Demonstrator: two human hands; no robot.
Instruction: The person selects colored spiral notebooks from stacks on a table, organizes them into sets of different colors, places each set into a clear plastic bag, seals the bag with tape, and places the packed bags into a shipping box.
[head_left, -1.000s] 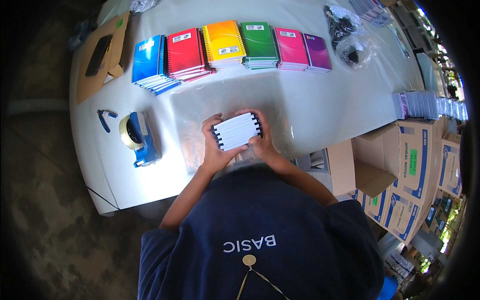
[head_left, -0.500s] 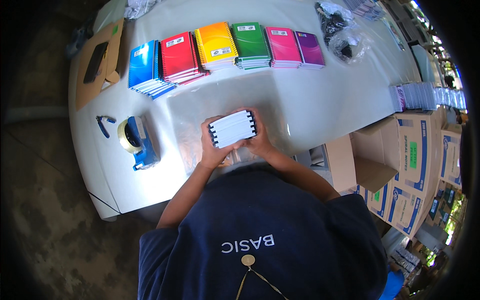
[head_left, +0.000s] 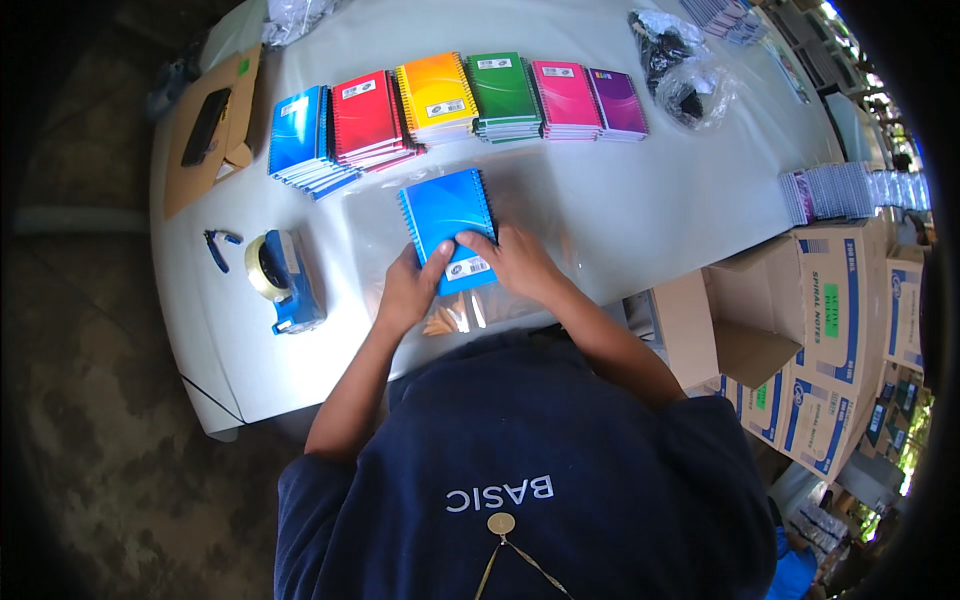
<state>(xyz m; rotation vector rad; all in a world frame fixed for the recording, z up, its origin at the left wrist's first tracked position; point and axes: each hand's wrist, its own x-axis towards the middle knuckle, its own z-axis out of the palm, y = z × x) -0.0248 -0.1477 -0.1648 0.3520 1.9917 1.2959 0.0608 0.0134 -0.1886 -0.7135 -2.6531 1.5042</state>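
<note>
Between both hands is a stack of spiral notebooks, its blue top notebook point(head_left: 445, 215) facing up with a white label at the near end. My left hand point(head_left: 408, 287) grips the near left side, thumb on the cover. My right hand point(head_left: 515, 262) clasps the near right side, its thumb also lying on the cover. Beneath them a clear plastic sheet or bag point(head_left: 370, 225) lies on the table. Beyond stand piles of spiral notebooks in a row: blue point(head_left: 299, 130), red point(head_left: 364, 112), yellow point(head_left: 433, 88), green point(head_left: 502, 88), pink point(head_left: 566, 95) and purple point(head_left: 617, 100).
At the left are a blue tape dispenser point(head_left: 292, 285), small blue-handled cutters point(head_left: 218, 250) and a cardboard piece point(head_left: 238, 120) bearing a dark phone-like object point(head_left: 205, 127). Crumpled plastic point(head_left: 690, 85) lies at the far right. An open carton point(head_left: 755, 310) stands beside the table's right edge.
The stack in my hands has turned from showing its white page edges to showing the blue cover. Both thumbs now rest on that cover.
</note>
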